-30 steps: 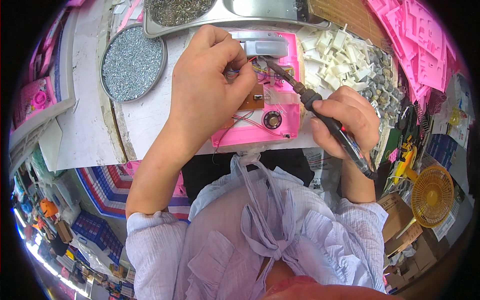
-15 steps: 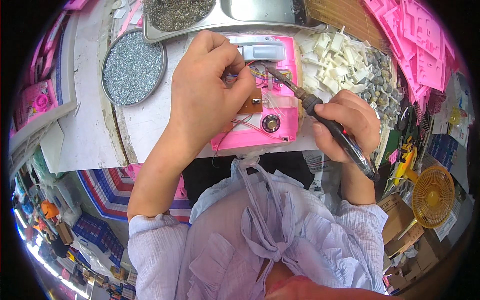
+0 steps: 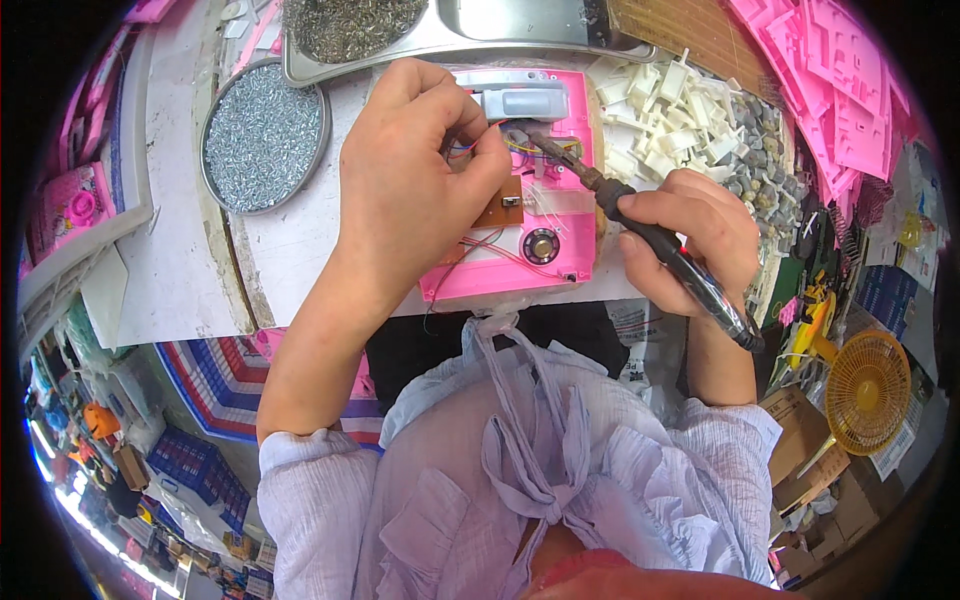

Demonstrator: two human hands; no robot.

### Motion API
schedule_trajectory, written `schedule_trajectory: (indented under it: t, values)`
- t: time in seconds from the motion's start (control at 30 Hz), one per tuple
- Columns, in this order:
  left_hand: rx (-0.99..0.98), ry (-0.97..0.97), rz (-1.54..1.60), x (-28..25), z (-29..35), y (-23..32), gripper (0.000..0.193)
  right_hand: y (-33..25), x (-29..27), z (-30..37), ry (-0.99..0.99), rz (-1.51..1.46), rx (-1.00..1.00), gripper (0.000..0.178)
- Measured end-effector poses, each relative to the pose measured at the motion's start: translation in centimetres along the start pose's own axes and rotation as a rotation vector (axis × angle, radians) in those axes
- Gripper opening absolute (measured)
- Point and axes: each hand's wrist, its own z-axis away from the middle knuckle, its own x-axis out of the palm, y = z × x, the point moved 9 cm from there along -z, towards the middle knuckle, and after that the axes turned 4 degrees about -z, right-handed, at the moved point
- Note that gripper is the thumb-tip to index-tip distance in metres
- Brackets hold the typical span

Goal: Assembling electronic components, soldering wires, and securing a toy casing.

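A soldering iron [image 3: 704,292] with a black handle is gripped in my right hand [image 3: 708,228]. Its tip reaches in among thin coloured wires inside a pink plastic housing [image 3: 478,284], just below a light grey block [image 3: 522,104]. My left hand [image 3: 412,170] is closed in a pinch over the housing's left side, and a thin red wire [image 3: 497,125] runs out at its fingertips. Those fingers hide part of the wiring. Lower in the housing are a brown circuit board [image 3: 508,214] and a round speaker [image 3: 541,246].
Left of the housing stands a round tray of small silver screws [image 3: 264,138]. A metal tray [image 3: 455,58] holding small brownish parts lies behind. On the right are heaped white plastic parts [image 3: 672,118], grey pieces [image 3: 768,170] and pink panels [image 3: 840,90]. A yellow fan [image 3: 866,392] stands farther right.
My right hand and the soldering iron have shifted slightly left, the tip staying among the wires. The left hand keeps its pinch and has barely moved.
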Motion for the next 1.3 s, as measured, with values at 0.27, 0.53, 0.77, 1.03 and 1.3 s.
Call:
schedule_trajectory:
  t: [0.27,0.53,0.77,1.03,1.3]
  values:
    - [0.008,0.012,-0.045,0.04,0.01,0.26,0.008,0.25,0.57,-0.42,-0.003,-0.012,0.020,0.031]
    - [0.031,0.030,-0.056,0.10,0.02,0.42,0.010,0.19,0.54,-0.63,-0.009,0.006,0.021,0.030]
    - [0.040,0.031,-0.077,0.16,0.09,0.48,0.010,0.18,0.49,-0.58,-0.016,0.003,0.012,0.030]
    - [0.022,0.039,-0.084,0.24,0.03,0.36,0.013,0.22,0.38,-0.70,-0.010,0.000,0.025,0.030]
    - [0.027,0.047,-0.104,0.25,0.07,0.45,0.013,0.52,0.11,-0.67,0.006,0.000,0.073,0.029]
